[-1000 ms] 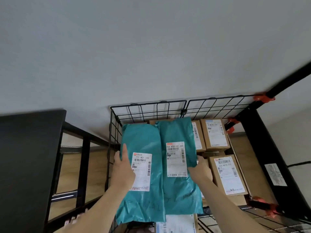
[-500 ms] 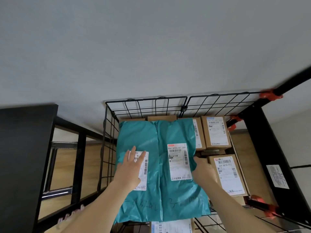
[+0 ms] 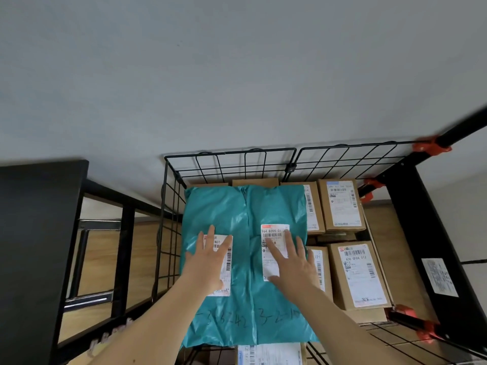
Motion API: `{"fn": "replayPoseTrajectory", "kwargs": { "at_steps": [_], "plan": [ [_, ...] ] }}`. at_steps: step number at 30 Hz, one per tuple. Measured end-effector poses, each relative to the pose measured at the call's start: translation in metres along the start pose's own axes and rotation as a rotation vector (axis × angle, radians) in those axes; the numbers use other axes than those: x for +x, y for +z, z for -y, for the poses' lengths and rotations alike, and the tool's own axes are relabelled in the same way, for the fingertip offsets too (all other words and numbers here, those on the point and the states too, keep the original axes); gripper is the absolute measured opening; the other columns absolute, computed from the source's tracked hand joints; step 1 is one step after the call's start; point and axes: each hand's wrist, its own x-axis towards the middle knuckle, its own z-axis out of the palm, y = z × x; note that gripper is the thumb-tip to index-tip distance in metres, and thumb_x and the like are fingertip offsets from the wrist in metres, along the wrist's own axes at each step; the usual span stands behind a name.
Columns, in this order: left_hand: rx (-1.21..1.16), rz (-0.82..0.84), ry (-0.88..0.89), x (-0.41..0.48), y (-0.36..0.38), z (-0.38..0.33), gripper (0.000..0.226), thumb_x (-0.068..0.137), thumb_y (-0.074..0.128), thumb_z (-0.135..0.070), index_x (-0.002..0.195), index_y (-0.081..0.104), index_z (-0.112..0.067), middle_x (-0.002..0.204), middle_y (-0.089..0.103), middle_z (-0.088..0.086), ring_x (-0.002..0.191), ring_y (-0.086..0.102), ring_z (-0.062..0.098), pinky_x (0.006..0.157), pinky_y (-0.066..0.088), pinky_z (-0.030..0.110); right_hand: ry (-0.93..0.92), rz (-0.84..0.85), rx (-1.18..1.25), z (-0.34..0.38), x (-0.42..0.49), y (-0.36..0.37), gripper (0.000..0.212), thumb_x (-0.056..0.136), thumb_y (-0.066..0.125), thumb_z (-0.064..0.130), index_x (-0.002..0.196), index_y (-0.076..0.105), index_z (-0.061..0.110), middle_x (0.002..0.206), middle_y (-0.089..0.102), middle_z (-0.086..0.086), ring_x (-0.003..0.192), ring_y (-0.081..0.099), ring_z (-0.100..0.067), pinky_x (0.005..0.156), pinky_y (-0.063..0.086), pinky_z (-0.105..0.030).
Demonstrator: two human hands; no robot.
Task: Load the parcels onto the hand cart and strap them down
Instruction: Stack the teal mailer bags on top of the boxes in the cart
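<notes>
- Edges released: left hand [image 3: 208, 262] and right hand [image 3: 295, 262] now lie flat, fingers spread, pressing down.
- Beneath them the teal parcels [image 3: 218, 206] sit in the wire cart [image 3: 237, 164], probably settled; strapping comes next.

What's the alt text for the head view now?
The left hand and right hand press flat, fingers straight, on two teal plastic mailer bags lying side by side in a black wire-mesh cart. Labelled brown cardboard boxes fill the cart to their right.
</notes>
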Motion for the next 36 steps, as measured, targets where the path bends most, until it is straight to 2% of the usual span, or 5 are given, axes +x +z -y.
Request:
{"fn": "replayPoseTrajectory", "kwargs": {
  "at_steps": [6,12,18,25,36],
  "plan": [
    [0.003,0.005,0.014,-0.003,-0.007,0.001,0.1,0.082,0.07,-0.026,0.15,-0.003,-0.033,0.156,-0.02,0.01,0.145,-0.009,0.033,0.113,0.026,0.052,0.003,0.004,0.028,0.0,-0.002,-0.009,0.08,0.095,0.049,0.043,0.148,-0.011,0.042,0.158,-0.02,-0.007,0.146,-0.011,-0.03,0.117,0.001,-0.048],
    [0.057,-0.073,0.077,-0.017,-0.023,0.008,0.073,0.09,0.058,-0.025,0.149,0.016,-0.021,0.158,-0.011,0.009,0.146,-0.003,0.028,0.114,0.024,0.047,0.024,-0.182,0.164,0.005,-0.028,-0.029,0.066,0.098,0.042,0.031,0.151,0.003,0.036,0.159,0.002,-0.008,0.147,0.001,-0.027,0.119,0.008,-0.041],
    [-0.014,-0.128,0.17,-0.05,-0.049,0.021,0.059,0.093,0.05,-0.027,0.147,0.027,-0.02,0.159,0.003,0.006,0.145,0.009,0.024,0.114,0.023,0.044,0.017,-0.296,0.231,0.029,-0.055,-0.057,0.06,0.096,0.043,0.025,0.15,0.017,0.031,0.156,0.018,-0.006,0.144,0.014,-0.026,0.116,0.019,-0.037],
    [-0.174,-0.444,0.238,-0.119,-0.08,0.067,0.038,0.093,0.049,-0.024,0.131,0.05,-0.022,0.141,0.041,-0.005,0.126,0.042,0.014,0.105,0.033,0.027,-0.1,-0.397,0.203,0.093,-0.094,-0.101,0.046,0.094,0.044,0.02,0.14,0.042,0.023,0.142,0.041,0.001,0.132,0.033,-0.02,0.109,0.03,-0.03],
    [-0.245,-0.818,0.182,-0.262,-0.08,0.191,0.031,0.096,0.046,-0.026,0.125,0.056,-0.027,0.129,0.052,-0.014,0.112,0.052,0.006,0.097,0.037,0.02,-0.255,-0.587,0.352,0.251,-0.173,-0.135,0.032,0.089,0.05,0.015,0.118,0.064,0.019,0.122,0.061,0.0,0.115,0.051,-0.018,0.091,0.041,-0.026]
  ]
}}
